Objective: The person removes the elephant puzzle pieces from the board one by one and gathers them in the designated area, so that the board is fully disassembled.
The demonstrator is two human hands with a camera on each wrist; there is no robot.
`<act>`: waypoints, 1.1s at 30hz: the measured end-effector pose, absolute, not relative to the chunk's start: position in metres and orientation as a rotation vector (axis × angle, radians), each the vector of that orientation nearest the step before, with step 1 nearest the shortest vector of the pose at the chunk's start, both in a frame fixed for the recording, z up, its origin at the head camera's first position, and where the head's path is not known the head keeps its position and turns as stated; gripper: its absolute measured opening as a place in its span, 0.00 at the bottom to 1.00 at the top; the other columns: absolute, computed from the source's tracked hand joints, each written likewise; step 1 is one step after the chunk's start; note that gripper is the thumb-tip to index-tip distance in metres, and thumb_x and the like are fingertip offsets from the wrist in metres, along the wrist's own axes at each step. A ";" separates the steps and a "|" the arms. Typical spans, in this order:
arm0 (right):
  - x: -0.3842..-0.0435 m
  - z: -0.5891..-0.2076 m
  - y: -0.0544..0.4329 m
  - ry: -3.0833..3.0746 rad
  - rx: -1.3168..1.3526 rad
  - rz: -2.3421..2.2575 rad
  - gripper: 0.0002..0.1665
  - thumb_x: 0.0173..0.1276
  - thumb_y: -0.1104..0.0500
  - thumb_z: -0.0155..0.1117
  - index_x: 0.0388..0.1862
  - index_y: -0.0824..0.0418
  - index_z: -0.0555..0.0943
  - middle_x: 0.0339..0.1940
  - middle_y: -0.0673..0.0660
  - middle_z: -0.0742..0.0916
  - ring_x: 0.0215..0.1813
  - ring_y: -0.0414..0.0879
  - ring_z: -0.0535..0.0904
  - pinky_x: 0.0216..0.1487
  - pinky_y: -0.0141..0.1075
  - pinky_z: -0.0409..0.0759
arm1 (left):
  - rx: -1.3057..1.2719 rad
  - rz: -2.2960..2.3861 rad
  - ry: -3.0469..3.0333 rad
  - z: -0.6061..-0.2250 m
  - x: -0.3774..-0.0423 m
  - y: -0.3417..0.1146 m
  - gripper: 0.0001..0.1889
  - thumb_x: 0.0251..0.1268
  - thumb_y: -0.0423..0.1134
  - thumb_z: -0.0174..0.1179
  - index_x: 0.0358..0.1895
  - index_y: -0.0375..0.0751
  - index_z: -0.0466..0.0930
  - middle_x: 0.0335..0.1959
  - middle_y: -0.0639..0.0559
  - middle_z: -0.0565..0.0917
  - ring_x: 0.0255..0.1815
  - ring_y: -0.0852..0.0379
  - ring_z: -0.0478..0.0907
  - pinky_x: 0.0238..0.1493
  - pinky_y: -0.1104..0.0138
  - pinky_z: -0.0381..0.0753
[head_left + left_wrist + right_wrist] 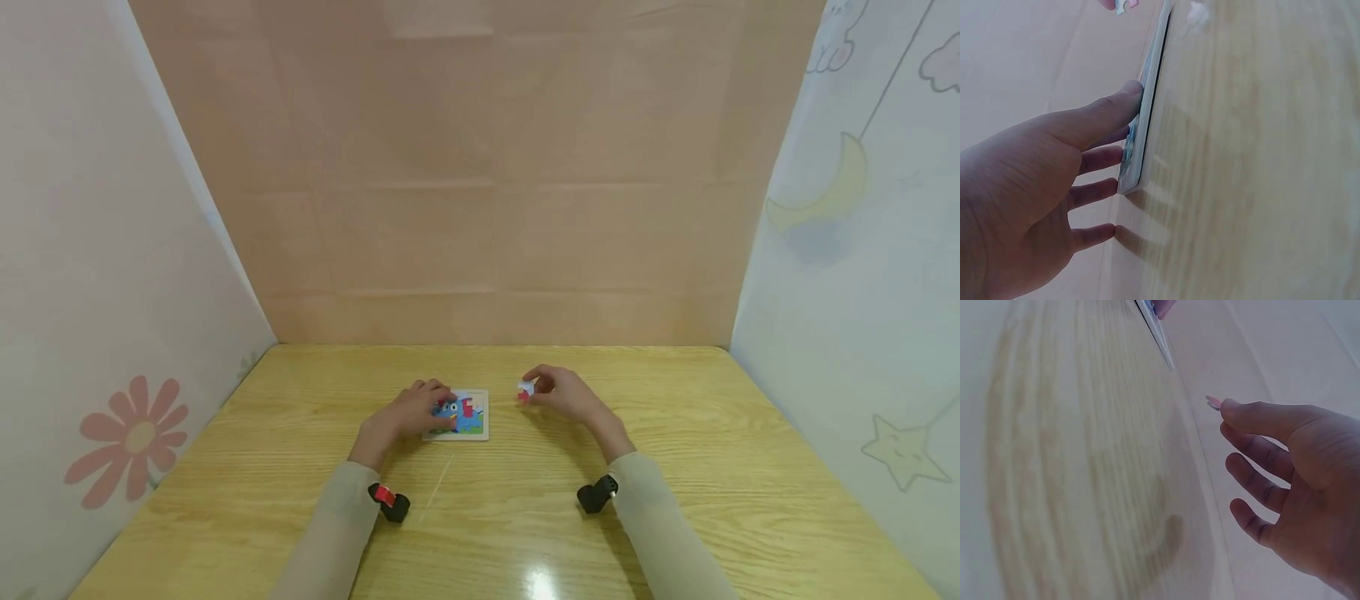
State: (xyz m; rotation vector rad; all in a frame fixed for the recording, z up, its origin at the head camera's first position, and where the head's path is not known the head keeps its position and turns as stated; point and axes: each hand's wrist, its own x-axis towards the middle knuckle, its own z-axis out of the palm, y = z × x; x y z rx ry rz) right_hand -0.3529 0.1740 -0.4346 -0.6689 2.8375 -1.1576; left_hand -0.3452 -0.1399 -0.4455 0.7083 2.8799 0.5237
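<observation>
A small jigsaw puzzle board (485, 417) with a pale frame lies on the table, showing a blue cartoon figure with red and green parts. My left hand (414, 410) rests over its left side. In the left wrist view, the thumb (1130, 89) touches the board's face and the fingers reach along its edge without curling round it. To the right of the board, my right hand (567, 395) pinches a loose white and red puzzle piece (525, 390) between thumb and fingertips, held above the table. In the right wrist view this puzzle piece (1212, 402) appears edge-on, the other fingers loosely bent.
The wooden table (495, 517) runs back to a tan paper-like backdrop (495, 192). Pale patterned walls stand on the left (97, 250) and right (847, 333). A black camera is strapped to each wrist.
</observation>
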 end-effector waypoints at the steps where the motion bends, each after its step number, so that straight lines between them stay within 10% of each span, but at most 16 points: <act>1: -0.353 -0.434 0.174 2.834 -0.668 -1.158 0.17 0.65 0.61 0.69 0.53 0.58 0.82 0.39 0.54 0.85 0.42 0.46 0.78 0.45 0.39 0.78 | 0.709 0.528 2.880 -0.445 -0.345 -0.140 0.28 0.64 0.58 0.64 0.64 0.52 0.77 0.69 0.49 0.71 0.68 0.44 0.65 0.72 0.45 0.62; 33: -0.357 -0.435 0.211 2.797 -0.550 -1.145 0.17 0.65 0.61 0.68 0.53 0.60 0.81 0.39 0.57 0.84 0.40 0.47 0.76 0.40 0.37 0.75 | 0.716 0.561 2.890 -0.445 -0.346 -0.141 0.33 0.66 0.57 0.63 0.68 0.42 0.73 0.70 0.48 0.71 0.70 0.45 0.65 0.73 0.46 0.62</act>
